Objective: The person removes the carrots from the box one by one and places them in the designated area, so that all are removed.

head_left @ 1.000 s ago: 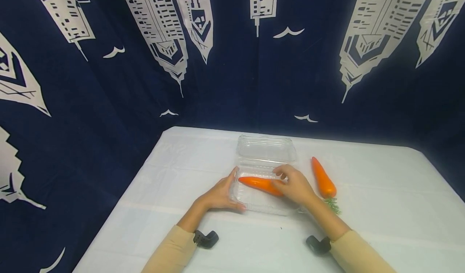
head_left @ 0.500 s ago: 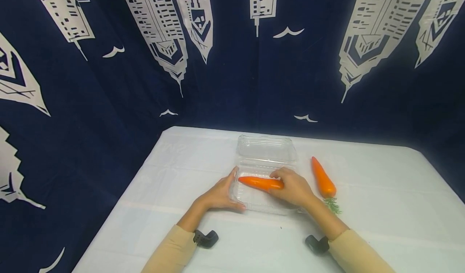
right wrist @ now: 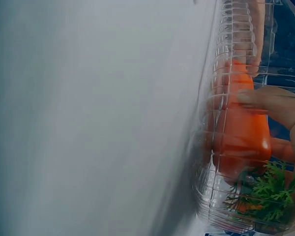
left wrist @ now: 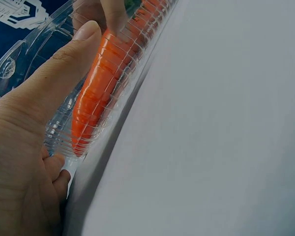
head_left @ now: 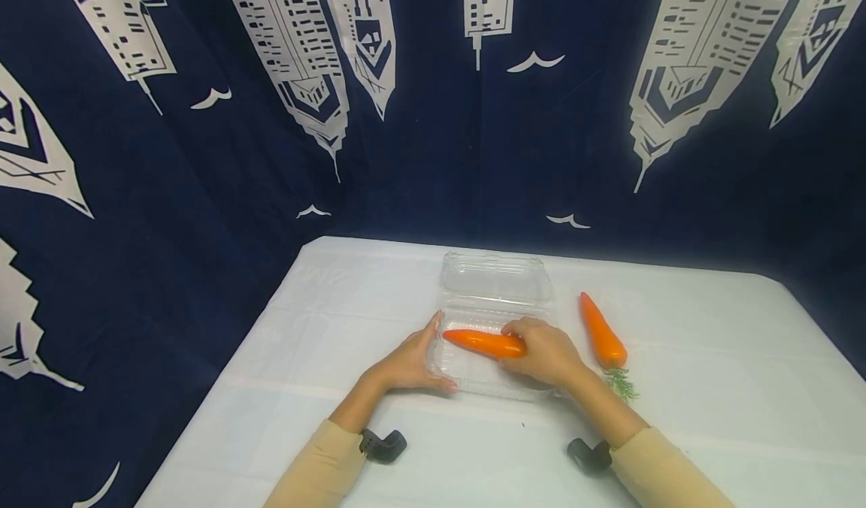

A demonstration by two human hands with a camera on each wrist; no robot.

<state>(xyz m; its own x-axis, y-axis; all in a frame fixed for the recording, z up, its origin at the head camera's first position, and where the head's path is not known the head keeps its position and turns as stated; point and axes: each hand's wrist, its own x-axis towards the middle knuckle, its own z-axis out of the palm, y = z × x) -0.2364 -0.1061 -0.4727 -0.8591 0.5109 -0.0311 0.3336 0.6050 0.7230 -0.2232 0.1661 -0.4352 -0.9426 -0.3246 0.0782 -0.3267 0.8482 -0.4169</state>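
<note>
Head view: the near carrot (head_left: 479, 342) lies in the base of my clear container (head_left: 483, 379), whose lid (head_left: 497, 275) lies open beyond it on the table (head_left: 710, 373). My left hand (head_left: 409, 359) is spread, thumb and forefinger touching the container's left end; my right hand (head_left: 544, 352) pinches the carrot's thick end inside the container. The chief risk, I judge, is crowding: if I push the carrot leftward, its tip could bulge the thin end wall, while its green leaves (right wrist: 273, 191), bunched at the container's right end, could snag on the rim. Releasing unevenly might let the round body roll; lifting my left hand could let the light container slide. My right forearm also passes close to the spare carrot (head_left: 602, 331), to the container's right, and might nudge it. Orientation: the near carrot's long axis runs nearly parallel to the container's long sides, tip toward the left end, leaves toward the right. Whether the tip touches the wall, I cannot tell.
</note>
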